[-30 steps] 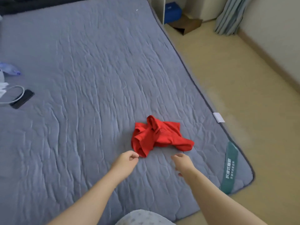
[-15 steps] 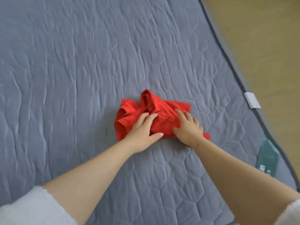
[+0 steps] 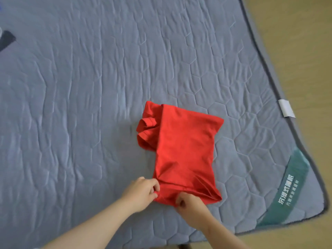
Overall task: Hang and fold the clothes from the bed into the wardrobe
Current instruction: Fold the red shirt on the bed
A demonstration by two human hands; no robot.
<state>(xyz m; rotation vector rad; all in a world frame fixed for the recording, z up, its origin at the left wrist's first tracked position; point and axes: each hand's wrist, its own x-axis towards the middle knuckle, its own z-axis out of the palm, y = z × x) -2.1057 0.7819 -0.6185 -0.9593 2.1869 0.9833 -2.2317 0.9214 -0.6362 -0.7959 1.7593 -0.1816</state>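
One red garment [image 3: 183,144] lies on one grey quilted mattress [image 3: 89,87]. Two hands pinch the garment's near edge: one left hand [image 3: 142,193] at its near left corner and one right hand [image 3: 192,203] just right of that. Right of the garment's far end, on the mattress border, is one white tag [image 3: 286,108]. Right of its near end is one green label strip [image 3: 287,191] with white lettering. Far to the garment's left, one dark object [image 3: 6,40] is cut off by the frame.
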